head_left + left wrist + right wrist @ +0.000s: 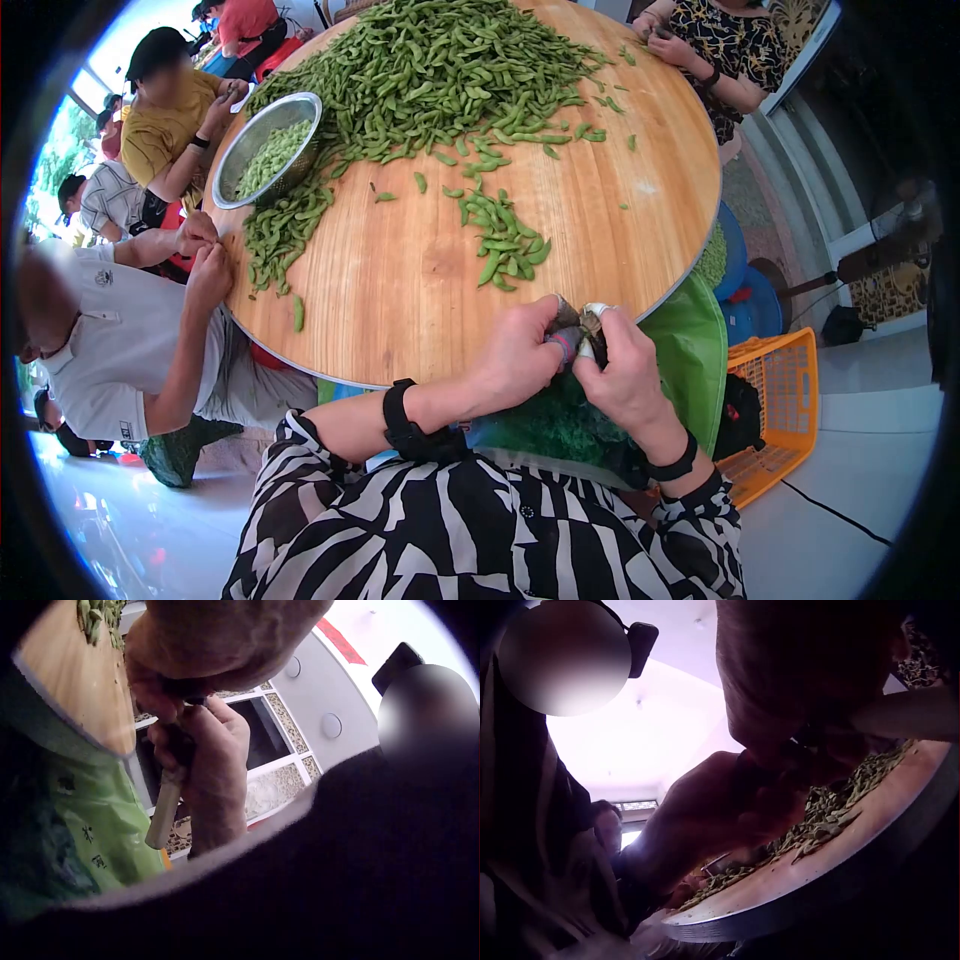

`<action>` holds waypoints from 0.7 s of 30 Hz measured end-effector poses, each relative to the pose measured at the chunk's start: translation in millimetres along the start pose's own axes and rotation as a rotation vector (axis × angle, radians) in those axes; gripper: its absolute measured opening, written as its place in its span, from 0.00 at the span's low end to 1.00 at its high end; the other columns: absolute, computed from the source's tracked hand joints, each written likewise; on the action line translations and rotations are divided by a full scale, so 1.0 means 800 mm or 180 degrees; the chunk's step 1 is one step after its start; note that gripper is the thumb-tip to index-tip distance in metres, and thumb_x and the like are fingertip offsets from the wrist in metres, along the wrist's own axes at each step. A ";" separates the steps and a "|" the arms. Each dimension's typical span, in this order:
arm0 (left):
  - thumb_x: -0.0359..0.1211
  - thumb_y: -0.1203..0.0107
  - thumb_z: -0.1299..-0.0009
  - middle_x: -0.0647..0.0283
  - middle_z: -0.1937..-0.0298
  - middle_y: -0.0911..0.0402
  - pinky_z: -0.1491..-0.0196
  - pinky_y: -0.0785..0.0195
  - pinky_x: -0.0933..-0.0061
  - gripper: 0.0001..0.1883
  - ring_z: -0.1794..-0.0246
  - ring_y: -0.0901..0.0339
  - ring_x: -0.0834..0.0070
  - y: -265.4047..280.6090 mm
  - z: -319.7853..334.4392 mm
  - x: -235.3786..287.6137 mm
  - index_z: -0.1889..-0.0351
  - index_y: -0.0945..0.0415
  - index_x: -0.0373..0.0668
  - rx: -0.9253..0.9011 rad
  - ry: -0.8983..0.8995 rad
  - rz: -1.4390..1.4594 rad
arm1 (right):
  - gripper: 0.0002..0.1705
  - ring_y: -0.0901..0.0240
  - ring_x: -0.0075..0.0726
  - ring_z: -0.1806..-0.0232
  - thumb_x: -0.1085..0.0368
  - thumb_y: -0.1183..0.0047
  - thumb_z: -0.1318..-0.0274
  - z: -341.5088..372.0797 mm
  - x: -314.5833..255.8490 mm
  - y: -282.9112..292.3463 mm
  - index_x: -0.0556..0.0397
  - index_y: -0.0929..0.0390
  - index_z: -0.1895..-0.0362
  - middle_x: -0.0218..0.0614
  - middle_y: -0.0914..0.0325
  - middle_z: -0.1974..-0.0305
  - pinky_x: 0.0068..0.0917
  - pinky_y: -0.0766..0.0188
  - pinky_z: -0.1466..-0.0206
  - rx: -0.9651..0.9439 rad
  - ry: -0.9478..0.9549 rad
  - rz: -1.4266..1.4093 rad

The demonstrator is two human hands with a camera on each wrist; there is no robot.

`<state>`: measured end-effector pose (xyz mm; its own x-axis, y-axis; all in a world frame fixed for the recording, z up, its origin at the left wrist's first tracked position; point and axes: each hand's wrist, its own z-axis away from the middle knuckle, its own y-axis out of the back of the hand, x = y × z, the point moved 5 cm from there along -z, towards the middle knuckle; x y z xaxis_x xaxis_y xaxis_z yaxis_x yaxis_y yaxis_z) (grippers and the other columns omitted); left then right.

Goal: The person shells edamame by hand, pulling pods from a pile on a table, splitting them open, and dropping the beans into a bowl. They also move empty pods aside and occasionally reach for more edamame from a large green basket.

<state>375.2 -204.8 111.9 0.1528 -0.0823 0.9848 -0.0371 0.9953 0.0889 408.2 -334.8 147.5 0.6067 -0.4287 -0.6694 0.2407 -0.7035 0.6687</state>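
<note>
In the head view my left hand [520, 345] and right hand [625, 370] meet in front of me at the table's near edge, fingers curled and tips together. A small dark grey-brown thing [597, 343] shows between their fingertips; I cannot tell what it is. A pink-purple wrap [566, 343] covers one left fingertip, and pale covers show on right fingertips. From my right hand's curled fingers a pale, round-ended handle [163, 817] sticks out in the left wrist view. The right wrist view also has this pale handle [907, 714]; its other end is hidden.
A large heap of green soybean pods [430, 70] covers the far side of the round wooden table [400, 270], with a smaller pile [505, 240] nearer me. Shelled beans fill a metal colander [222, 185] at left. People sit around the table. An orange crate [800, 400] stands at right.
</note>
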 end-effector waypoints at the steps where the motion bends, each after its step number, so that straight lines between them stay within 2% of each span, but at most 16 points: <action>1: 0.24 0.50 0.33 0.68 0.78 0.26 0.80 0.38 0.82 0.02 0.83 0.31 0.84 0.000 0.001 0.003 0.65 0.27 0.36 -0.0003 -0.0005 -0.0017 | 0.20 0.29 0.61 0.67 0.73 0.45 0.59 0.000 0.002 -0.001 0.63 0.30 0.56 0.52 0.29 0.67 0.45 0.30 0.65 0.0001 -0.0002 0.0006; 5: 0.24 0.51 0.34 0.68 0.77 0.26 0.80 0.38 0.82 0.03 0.81 0.31 0.84 -0.001 0.008 0.017 0.64 0.27 0.36 -0.0078 -0.0060 -0.0231 | 0.17 0.28 0.60 0.69 0.74 0.48 0.58 0.002 0.010 0.004 0.61 0.30 0.58 0.52 0.29 0.70 0.43 0.31 0.66 -0.0053 -0.0206 -0.0266; 7: 0.23 0.50 0.35 0.68 0.76 0.26 0.81 0.38 0.81 0.05 0.80 0.31 0.85 -0.001 0.005 0.001 0.63 0.26 0.36 -0.0259 0.0504 0.0408 | 0.14 0.29 0.56 0.72 0.74 0.50 0.57 0.002 0.011 0.008 0.61 0.30 0.61 0.51 0.30 0.73 0.39 0.32 0.68 -0.0059 -0.0371 -0.0571; 11: 0.22 0.51 0.36 0.70 0.74 0.26 0.77 0.38 0.82 0.08 0.77 0.32 0.87 0.005 0.005 -0.003 0.60 0.24 0.36 -0.0383 0.0692 0.0365 | 0.13 0.30 0.54 0.74 0.74 0.49 0.57 0.007 0.019 0.004 0.61 0.29 0.62 0.50 0.30 0.74 0.37 0.32 0.69 -0.0100 -0.0342 -0.0592; 13: 0.21 0.51 0.37 0.72 0.74 0.27 0.73 0.39 0.82 0.10 0.74 0.34 0.88 0.001 0.006 -0.005 0.60 0.23 0.36 -0.0419 0.0157 0.0275 | 0.10 0.31 0.53 0.76 0.74 0.49 0.57 0.007 0.021 0.000 0.60 0.30 0.65 0.50 0.31 0.75 0.37 0.34 0.71 -0.0138 -0.0489 -0.0581; 16: 0.21 0.51 0.39 0.73 0.73 0.26 0.70 0.39 0.82 0.10 0.72 0.35 0.88 0.002 0.015 0.002 0.60 0.23 0.36 -0.0548 0.0178 0.0125 | 0.08 0.33 0.50 0.78 0.74 0.50 0.58 0.009 0.024 0.001 0.59 0.30 0.68 0.48 0.32 0.77 0.37 0.35 0.73 -0.0352 -0.0571 -0.0564; 17: 0.22 0.50 0.39 0.68 0.72 0.25 0.68 0.36 0.80 0.10 0.70 0.33 0.85 0.006 0.022 0.007 0.60 0.23 0.35 -0.0669 0.0304 -0.0174 | 0.06 0.35 0.47 0.80 0.74 0.50 0.59 0.008 0.021 0.000 0.59 0.31 0.71 0.46 0.34 0.79 0.36 0.37 0.74 -0.0135 -0.0338 -0.0388; 18: 0.22 0.50 0.39 0.68 0.72 0.25 0.68 0.36 0.80 0.10 0.70 0.33 0.85 0.016 0.027 0.006 0.60 0.23 0.35 -0.0600 0.0311 -0.0203 | 0.06 0.35 0.47 0.80 0.74 0.50 0.59 0.008 0.021 0.000 0.59 0.31 0.71 0.46 0.34 0.79 0.36 0.37 0.74 -0.0156 -0.0285 -0.0437; 20: 0.23 0.50 0.39 0.60 0.71 0.23 0.64 0.33 0.76 0.11 0.68 0.28 0.79 0.035 0.044 0.015 0.59 0.24 0.35 -0.0530 -0.0414 -0.0713 | 0.05 0.35 0.44 0.80 0.74 0.50 0.60 0.011 0.023 0.003 0.59 0.30 0.73 0.44 0.34 0.80 0.34 0.37 0.74 -0.0567 -0.0424 -0.0496; 21: 0.22 0.50 0.39 0.54 0.68 0.22 0.61 0.31 0.71 0.11 0.65 0.24 0.72 0.058 0.051 0.020 0.59 0.25 0.34 -0.0129 -0.0829 -0.0976 | 0.06 0.35 0.42 0.81 0.75 0.50 0.60 0.014 0.018 0.007 0.59 0.29 0.72 0.43 0.33 0.80 0.34 0.36 0.74 -0.0806 -0.0513 -0.0606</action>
<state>335.5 -162.3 137.6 -0.1047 -0.3805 0.9188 0.0112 0.9234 0.3837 409.5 -350.9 137.9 0.4104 -0.4016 -0.8187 0.5305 -0.6251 0.5726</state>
